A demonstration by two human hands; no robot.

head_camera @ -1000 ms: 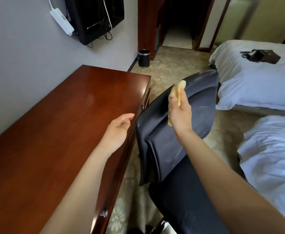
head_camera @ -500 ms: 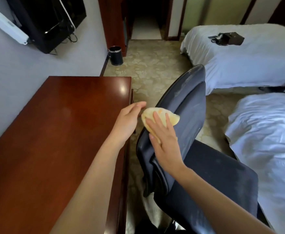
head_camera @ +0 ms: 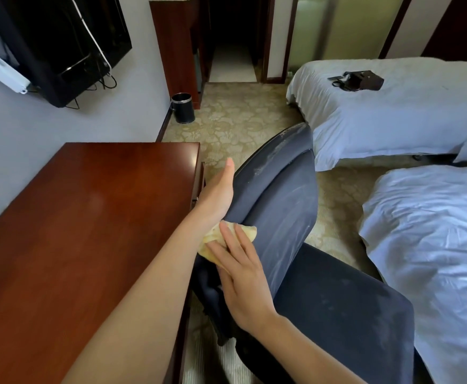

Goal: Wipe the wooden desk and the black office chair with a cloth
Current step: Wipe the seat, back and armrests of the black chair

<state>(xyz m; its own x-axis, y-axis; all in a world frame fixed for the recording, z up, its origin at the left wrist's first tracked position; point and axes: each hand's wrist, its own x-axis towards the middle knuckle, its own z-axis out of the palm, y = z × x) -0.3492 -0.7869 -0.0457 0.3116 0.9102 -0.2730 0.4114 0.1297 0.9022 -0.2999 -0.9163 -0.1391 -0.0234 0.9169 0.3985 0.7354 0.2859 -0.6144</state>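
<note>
Your right grip (head_camera: pixel 243 278) lay flat on the cloth (head_camera: pixel 247 232), fingers straight and spread, pressing it against the lower left part of the chair (head_camera: pixel 282 203) back. It curled round nothing. Only the cloth's yellow edges showed; the rest sat under your fingers and behind your left wrist.

Your left grip (head_camera: pixel 217 195) was open, fingers straight and together, seen edge-on. It lay along the left edge of the chair back; you could not tell if the palm touched it. The thumb was hidden.

The chair stood just beside the surface (head_camera: pixel 88 231), its back tilted and streaked with pale dust. Your right forearm covered the near part of the seat. The base was out of sight.

The surface ran off the frame at left and bottom, partly covered by your left arm.

Past the chair, on the carpet (head_camera: pixel 240 120), stood a bin (head_camera: pixel 183 108) by the wall. A dark bag (head_camera: pixel 356 80) lay on the far bed (head_camera: pixel 392 120), its details too small to read. The near bed (head_camera: pixel 434 245) was cut off at right. The TV (head_camera: pixel 60 45) was cut off at the top.
</note>
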